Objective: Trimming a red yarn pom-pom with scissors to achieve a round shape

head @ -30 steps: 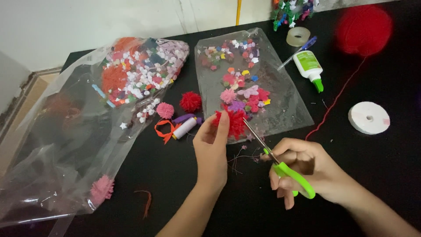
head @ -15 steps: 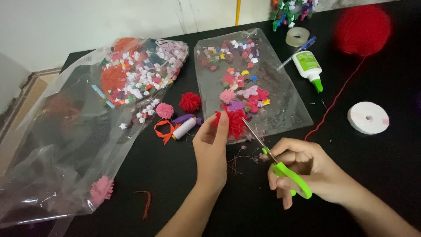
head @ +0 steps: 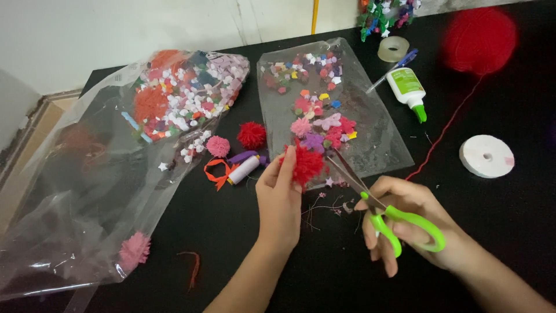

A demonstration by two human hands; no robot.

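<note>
Red pompom: a fuzzy yarn pompom (head: 306,164) was held just above the black table (head: 509,232), at the near edge of the flat clear bag (head: 382,145).
Left hand: the left hand (head: 281,200) pinched the pompom between thumb and fingertips, fingers pointing up and away from the person.
Scissors: green-handled scissors (head: 376,200) lay with their long axis running diagonally, handles low at the right, blade tips pointing up and left into the pompom's right side; the blades looked nearly together.
Right hand: the right hand (head: 417,229) gripped the green loops, fingers curled through and around them.
Trimmings: short yarn scraps (head: 327,206) lay on the table between the two hands.
Near things: a second red pompom (head: 252,135), a pink pompom (head: 218,146) and a white thread spool (head: 243,170) sat left of the held one.
Bags: the flat bag carried small coloured paper bits; a larger crumpled bag (head: 116,174) at the left held more.
Far right: a glue bottle (head: 406,90), a red yarn ball (head: 479,39) and a white tape roll (head: 486,156) lay well apart.
</note>
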